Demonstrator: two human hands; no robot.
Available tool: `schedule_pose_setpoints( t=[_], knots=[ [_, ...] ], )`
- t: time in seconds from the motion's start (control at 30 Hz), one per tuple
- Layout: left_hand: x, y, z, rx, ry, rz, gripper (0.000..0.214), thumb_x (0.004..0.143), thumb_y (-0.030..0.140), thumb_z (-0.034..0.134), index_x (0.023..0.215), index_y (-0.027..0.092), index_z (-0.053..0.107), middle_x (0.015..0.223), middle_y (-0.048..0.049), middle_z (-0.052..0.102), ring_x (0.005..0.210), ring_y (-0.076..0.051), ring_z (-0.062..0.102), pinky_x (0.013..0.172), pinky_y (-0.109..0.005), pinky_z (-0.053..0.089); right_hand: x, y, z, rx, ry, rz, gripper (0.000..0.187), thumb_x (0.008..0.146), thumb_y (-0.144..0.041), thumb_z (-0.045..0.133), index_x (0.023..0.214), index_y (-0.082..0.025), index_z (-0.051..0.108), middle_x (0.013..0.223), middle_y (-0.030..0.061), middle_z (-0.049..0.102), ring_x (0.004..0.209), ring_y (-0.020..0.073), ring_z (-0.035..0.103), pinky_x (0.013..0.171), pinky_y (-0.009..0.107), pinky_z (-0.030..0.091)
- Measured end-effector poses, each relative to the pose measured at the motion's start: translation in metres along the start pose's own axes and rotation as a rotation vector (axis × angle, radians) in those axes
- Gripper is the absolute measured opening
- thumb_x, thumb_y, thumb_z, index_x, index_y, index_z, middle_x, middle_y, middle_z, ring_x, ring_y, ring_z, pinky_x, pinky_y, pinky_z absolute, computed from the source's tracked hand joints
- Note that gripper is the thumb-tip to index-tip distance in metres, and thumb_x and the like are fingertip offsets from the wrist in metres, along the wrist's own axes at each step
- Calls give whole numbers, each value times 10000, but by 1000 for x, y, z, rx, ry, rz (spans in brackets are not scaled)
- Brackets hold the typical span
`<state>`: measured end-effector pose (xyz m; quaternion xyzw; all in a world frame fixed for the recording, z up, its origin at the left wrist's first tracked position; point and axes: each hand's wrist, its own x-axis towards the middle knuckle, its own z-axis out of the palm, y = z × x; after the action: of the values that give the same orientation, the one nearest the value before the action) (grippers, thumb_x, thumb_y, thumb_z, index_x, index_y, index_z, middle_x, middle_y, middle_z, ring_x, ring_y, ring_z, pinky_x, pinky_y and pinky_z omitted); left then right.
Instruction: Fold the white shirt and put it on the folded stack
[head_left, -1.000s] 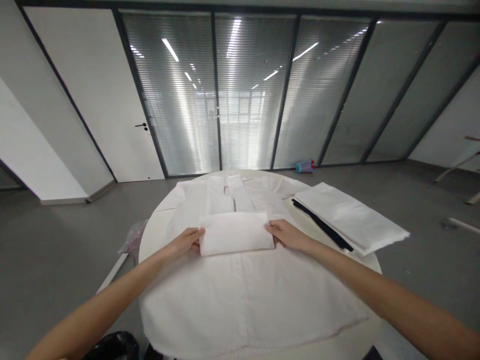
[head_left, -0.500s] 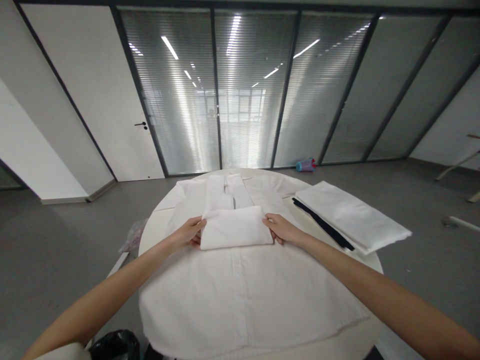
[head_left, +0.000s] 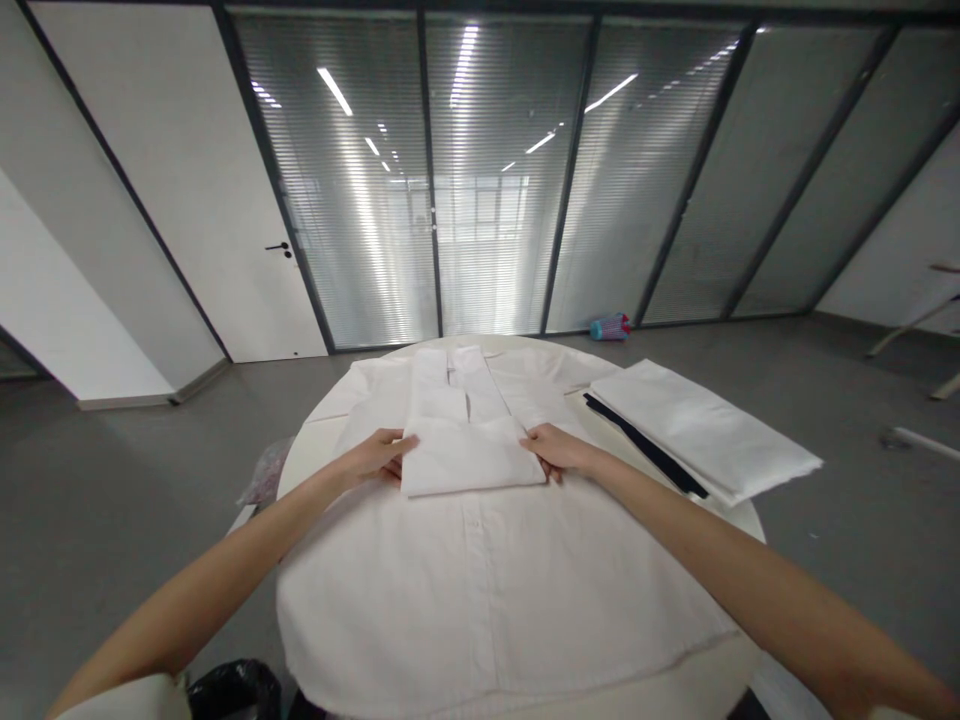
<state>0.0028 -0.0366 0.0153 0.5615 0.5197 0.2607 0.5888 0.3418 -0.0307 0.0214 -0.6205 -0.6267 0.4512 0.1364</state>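
Head view: open, flat left hand (head_left: pixel 373 458) and right hand (head_left: pixel 556 450) touch opposite edges of the folded white cotton shirt (head_left: pixel 472 460) on the round white table (head_left: pixel 307 475).

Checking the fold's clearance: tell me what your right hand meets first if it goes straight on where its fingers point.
The folded white shirt fabric comes first: the right hand lies at its right edge, though depth hides whether it touches.

In an office-like room, I stand at a round white surface (head_left: pixel 306 468). Floor-to-ceiling glass partitions (head_left: pixel 495 180) with slatted blinds run along the far side, a white door (head_left: pixel 180 190) with a black lever handle (head_left: pixel 279 247) stands far left, and a grey floor (head_left: pixel 112 540) spreads below.
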Motion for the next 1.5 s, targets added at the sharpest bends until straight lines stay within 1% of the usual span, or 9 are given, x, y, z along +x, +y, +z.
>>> schedule_pose_setpoints(
  t=[0.13,0.23,0.47,0.8,1.03,1.17,1.3,1.4,1.5],
  knots=[
    [2,-10,-4,-71,-74,80,582,661,561,842,1008,112,712,925,-119,752,810,-226,722,702,-291,554,1,5,-2,13,78,-192,225,1012,-266,443,800,-197,470,429,-48,554,304,105,495,316,169,346],
    [6,-15,-5,-76,-26,114,613,658,551,850,1073,121,713,891,-120,760,773,-245,728,662,-305,552,0,6,0,56,183,-306,223,1001,-281,456,792,-206,467,422,-60,542,340,122,547,340,168,367],
    [21,-19,-8,-169,138,268,645,634,593,844,1059,125,716,874,-114,763,686,-217,718,652,-317,558,4,5,5,193,180,-114,191,970,-250,527,790,-184,519,390,-44,543,312,129,545,306,161,333],
    [29,-24,2,-76,226,295,513,605,599,807,713,120,661,584,-35,646,480,-141,571,445,-231,399,10,1,8,-102,311,-66,96,959,-245,545,931,-171,598,364,-68,486,318,140,497,358,191,331],
    [34,-28,3,14,351,355,440,683,559,734,765,135,654,586,-15,627,465,-131,530,438,-230,371,8,2,15,-482,531,-145,174,942,-327,608,1002,-174,664,891,110,736,879,238,702,722,284,483],
    [30,-29,6,176,483,475,539,754,442,687,1197,154,580,625,28,624,500,-129,538,485,-218,398,5,3,18,-673,628,-207,251,966,-340,565,1173,-207,616,930,85,730,870,248,699,724,309,479],
    [27,-28,7,281,491,570,482,820,385,610,1249,203,484,618,73,559,535,-116,520,566,-213,432,1,0,21,-636,718,-471,219,990,-279,495,1073,-200,681,1154,102,682,983,220,679,844,324,496],
    [28,-28,7,295,478,546,420,826,388,595,1194,214,490,613,76,542,520,-116,505,553,-209,410,-5,-5,26,-584,697,-643,339,1025,-324,406,1102,-199,711,1293,117,638,1174,244,614,1028,406,439],
    [28,-27,7,292,474,523,369,819,392,598,1131,215,515,599,74,537,506,-115,493,534,-205,384,-13,-7,36,-608,562,-699,499,1051,-444,291,1311,-203,643,1493,119,498,1383,273,451,1145,466,337]
  ],
)
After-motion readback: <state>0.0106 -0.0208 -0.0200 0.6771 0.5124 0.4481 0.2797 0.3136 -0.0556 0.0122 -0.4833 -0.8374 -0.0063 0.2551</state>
